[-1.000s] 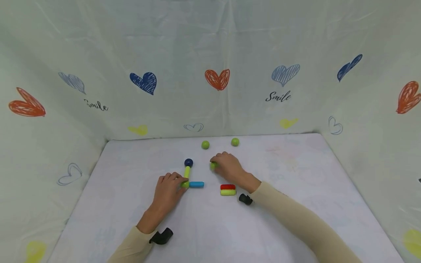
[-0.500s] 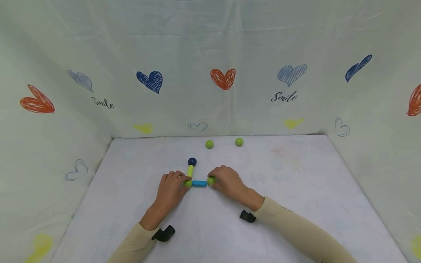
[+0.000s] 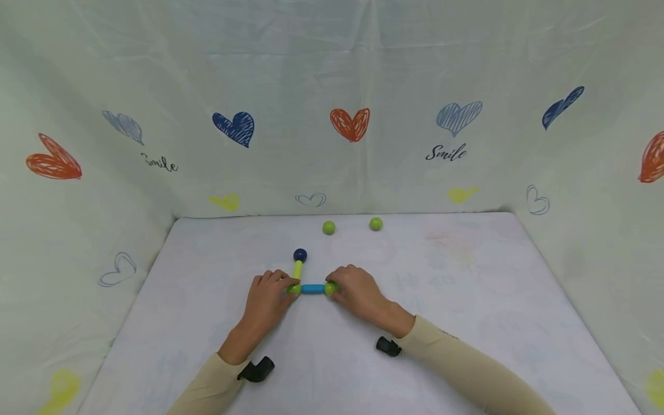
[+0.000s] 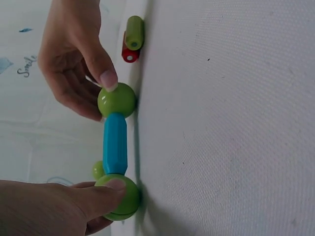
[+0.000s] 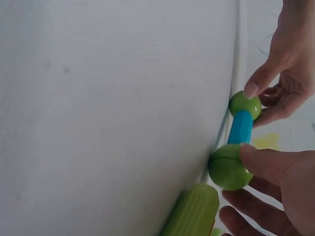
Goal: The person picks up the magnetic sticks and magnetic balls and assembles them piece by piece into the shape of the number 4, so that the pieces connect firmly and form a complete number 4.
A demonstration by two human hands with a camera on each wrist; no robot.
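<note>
My left hand [image 3: 267, 300] pinches a green ball [image 4: 123, 199] between thumb and fingers. A blue rod [image 3: 312, 289] runs from that ball to a second green ball [image 5: 227, 167], which my right hand [image 3: 358, 293] pinches at the rod's other end. In the left wrist view the rod's ends meet both balls. From the left ball a yellow-green rod [image 3: 298, 269] extends away from me, with a dark blue ball [image 3: 300, 255] at its far end. Under the right hand, hidden in the head view, lie a red rod [image 4: 130, 54] and another yellow-green rod [image 4: 135, 32], side by side.
Two loose green balls, a left one [image 3: 329, 227] and a right one [image 3: 376, 223], rest near the back edge of the white table [image 3: 467, 300]. A pale curtain [image 3: 290, 69] printed with hearts rises behind and at both sides. Black wrist mounts [image 3: 256, 369] stick out from both sleeves.
My right hand has brought its green ball toward me and left, up to the blue rod's free end, closing the small gap seen half a second ago. The left hand keeps its hold.
</note>
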